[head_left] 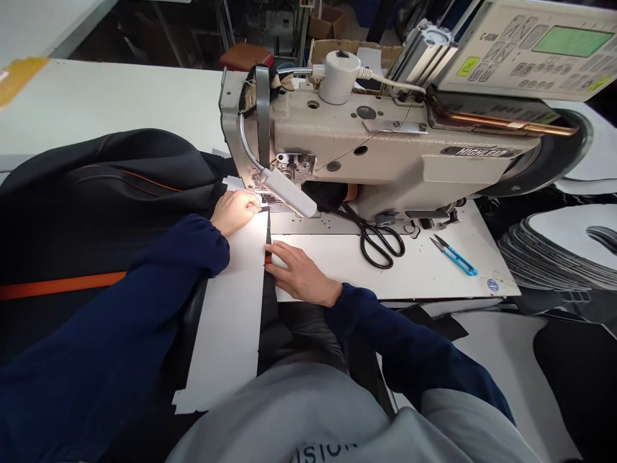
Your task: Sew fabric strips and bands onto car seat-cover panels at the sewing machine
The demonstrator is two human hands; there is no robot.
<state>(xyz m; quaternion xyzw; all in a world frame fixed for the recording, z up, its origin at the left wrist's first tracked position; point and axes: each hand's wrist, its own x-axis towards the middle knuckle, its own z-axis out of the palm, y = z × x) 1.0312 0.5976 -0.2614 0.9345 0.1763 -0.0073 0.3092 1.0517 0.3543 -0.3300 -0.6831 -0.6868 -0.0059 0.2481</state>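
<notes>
Left hand (236, 211): pinched white panel (231, 308) at the needle.
Right hand (301, 273): flat, open, pressed on black strip (268, 257).
Machine (385, 154): marked "HIGHLEAD".

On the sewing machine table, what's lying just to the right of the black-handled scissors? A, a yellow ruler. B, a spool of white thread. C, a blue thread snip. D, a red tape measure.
C: a small blue thread snip lies flat on the white table, to the right of the black-handled scissors, untouched by either hand.
</notes>
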